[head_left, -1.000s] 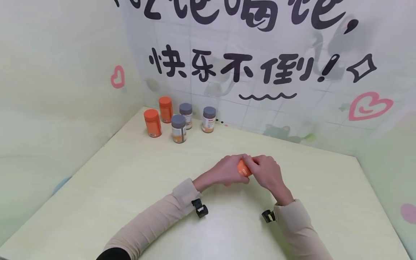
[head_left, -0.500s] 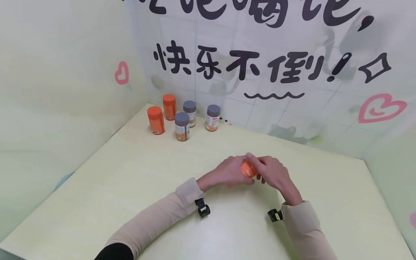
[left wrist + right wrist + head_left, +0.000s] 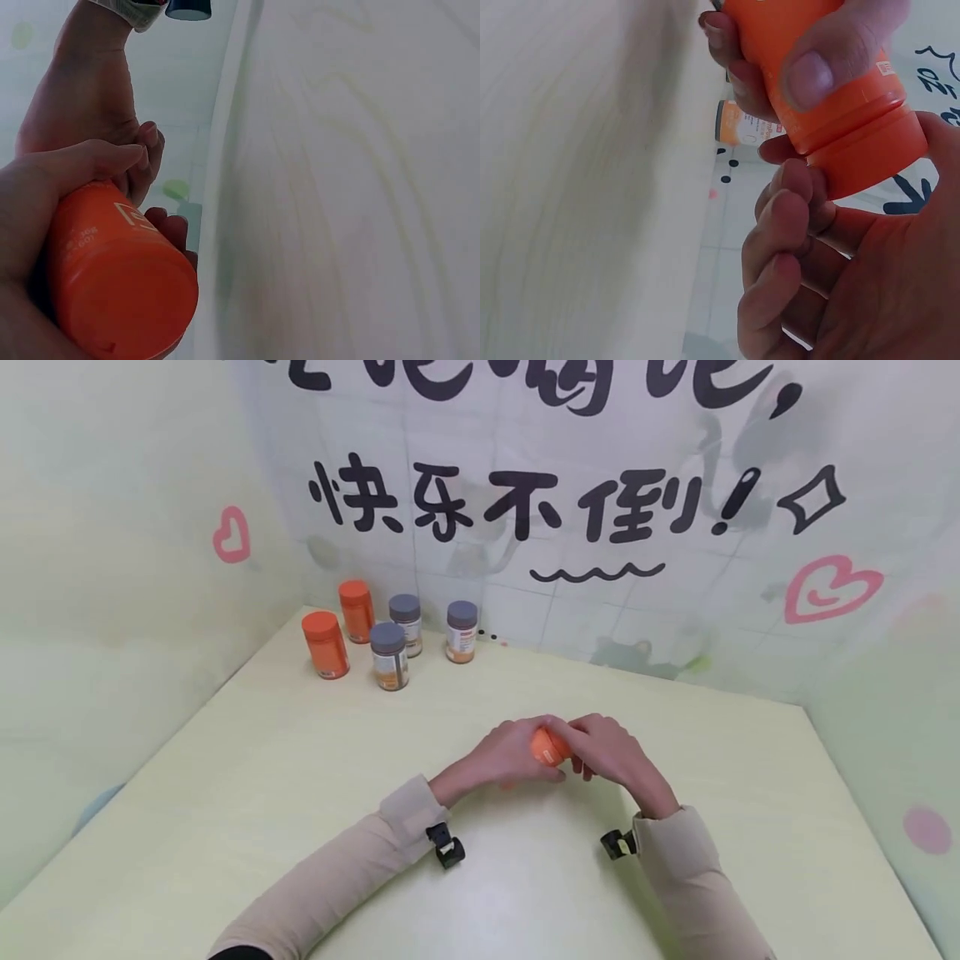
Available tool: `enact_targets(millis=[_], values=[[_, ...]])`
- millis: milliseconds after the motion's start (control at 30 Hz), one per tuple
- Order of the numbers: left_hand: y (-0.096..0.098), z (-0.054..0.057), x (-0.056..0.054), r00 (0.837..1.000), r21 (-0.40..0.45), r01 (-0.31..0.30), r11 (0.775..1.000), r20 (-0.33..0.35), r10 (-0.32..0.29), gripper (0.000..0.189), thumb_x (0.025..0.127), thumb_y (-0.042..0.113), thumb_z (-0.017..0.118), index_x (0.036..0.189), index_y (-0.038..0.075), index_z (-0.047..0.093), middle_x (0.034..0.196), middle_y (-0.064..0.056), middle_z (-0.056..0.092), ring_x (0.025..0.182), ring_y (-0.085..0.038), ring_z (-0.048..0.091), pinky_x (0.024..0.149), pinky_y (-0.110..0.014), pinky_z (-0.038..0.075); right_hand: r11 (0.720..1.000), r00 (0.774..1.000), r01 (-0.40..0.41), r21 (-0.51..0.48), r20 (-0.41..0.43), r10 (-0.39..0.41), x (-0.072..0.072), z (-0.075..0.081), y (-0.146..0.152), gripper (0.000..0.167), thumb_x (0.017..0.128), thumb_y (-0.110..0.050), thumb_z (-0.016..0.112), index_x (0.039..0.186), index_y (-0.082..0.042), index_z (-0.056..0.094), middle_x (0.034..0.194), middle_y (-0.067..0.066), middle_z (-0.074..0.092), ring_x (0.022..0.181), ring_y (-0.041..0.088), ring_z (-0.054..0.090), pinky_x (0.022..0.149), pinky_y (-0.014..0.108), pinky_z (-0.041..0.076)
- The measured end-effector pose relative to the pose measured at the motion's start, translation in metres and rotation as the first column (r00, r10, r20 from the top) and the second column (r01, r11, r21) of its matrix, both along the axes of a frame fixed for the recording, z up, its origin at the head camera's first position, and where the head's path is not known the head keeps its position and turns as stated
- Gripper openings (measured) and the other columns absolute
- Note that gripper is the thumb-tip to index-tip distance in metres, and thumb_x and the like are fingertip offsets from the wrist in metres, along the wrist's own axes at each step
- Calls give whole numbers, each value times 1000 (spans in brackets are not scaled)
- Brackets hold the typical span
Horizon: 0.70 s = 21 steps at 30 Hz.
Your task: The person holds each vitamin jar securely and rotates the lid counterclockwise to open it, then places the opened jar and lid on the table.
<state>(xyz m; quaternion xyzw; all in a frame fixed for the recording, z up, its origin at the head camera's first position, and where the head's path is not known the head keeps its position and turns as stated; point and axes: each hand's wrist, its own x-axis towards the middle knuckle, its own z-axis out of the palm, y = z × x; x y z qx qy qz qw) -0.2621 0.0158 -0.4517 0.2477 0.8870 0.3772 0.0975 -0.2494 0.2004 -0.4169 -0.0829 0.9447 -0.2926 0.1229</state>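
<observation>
In the head view, both hands meet over the middle of the table around an orange bottle (image 3: 544, 748). My left hand (image 3: 510, 753) grips its body, and the bottle's flat orange base (image 3: 127, 307) faces the left wrist camera. At the other end, my right hand (image 3: 613, 752) holds the orange lid (image 3: 870, 157) between thumb and curled fingers. A thin seam shows between lid and body in the right wrist view; I cannot tell whether the lid is loose. The bottle is tilted and held above the table.
Toward the table's back left corner stand two orange bottles (image 3: 326, 647) (image 3: 356, 612) and several grey-lidded bottles (image 3: 389, 658) with pale labels. A printed cloth wall (image 3: 510, 602) rises behind the pale table (image 3: 337, 760), with further walls at left and right.
My right hand has turned a little at the lid, and its fingertips now show below the palm. My left hand keeps its grip on the bottle. The head view has shifted slightly.
</observation>
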Motion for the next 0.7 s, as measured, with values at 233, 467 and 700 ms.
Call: enact_targets(millis=[233,467,700], values=[[-3,-4,2,1000,16,-6,1000,29,5,53,81,37,86,126,22,63,99,7,67,84,-12,61,69,-26,50,997,998,-57,-58,22,58,1,-1,2,55,101,-60,45,88,-10,64,69,6,65,58,25,63,57,32,47],[-3,2,5,1000,-40,-3,999,19,4,41,80,40,86,106,21,60,89,8,64,73,-10,59,63,-24,48,986,992,-99,-131,67,109,6,5,6,50,101,-59,51,98,-11,62,73,8,66,62,31,65,62,40,54],[-4,8,11,998,-90,19,996,-50,-24,43,81,41,85,108,20,58,85,8,63,68,-10,58,58,-23,47,956,980,-152,-249,84,178,12,9,11,34,102,-42,54,113,-9,56,84,15,69,64,29,65,64,46,58]])
